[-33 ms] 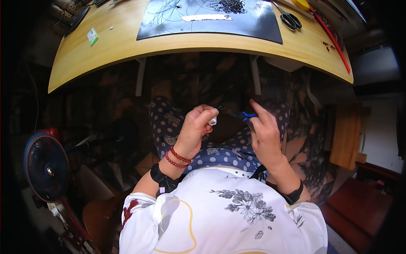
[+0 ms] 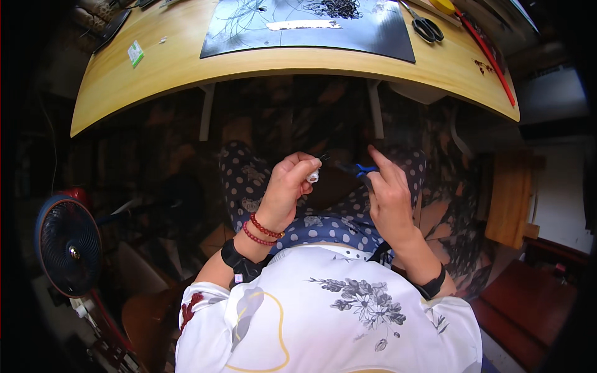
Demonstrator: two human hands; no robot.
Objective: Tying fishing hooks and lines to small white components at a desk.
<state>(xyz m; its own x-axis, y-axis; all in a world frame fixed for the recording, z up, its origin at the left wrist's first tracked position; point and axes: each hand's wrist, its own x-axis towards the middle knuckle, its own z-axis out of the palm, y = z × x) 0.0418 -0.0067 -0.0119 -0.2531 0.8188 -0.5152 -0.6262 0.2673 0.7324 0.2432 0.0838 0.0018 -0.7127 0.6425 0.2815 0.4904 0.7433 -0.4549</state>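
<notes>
Below wooden desk (image 2: 124, 81) (scissors (image 2: 426, 28) on top): left hand (image 2: 287, 186) pinches white piece (image 2: 313, 176).

A: Colours noted. Small piece (image 2: 313, 176) pinched in the left hand (image 2: 287, 186): white. Tool (image 2: 360, 168) in the right hand (image 2: 388, 196): blue handles.

B: Wrist of the left hand: two strings of red beads (image 2: 263, 230), black band (image 2: 239, 264) below them.

A: Shirt (image 2: 329, 317): white, grey flower print, thin yellow loop. Skirt (image 2: 336, 227): dark blue, white dots.

B: Desk (image 2: 155, 68): pale yellow wood. Mat (image 2: 348, 34) on it: black. Scissors (image 2: 426, 28): black. Rod (image 2: 488, 59) at the desk's right: red. Fan (image 2: 67, 245): black grille, red base.
</notes>
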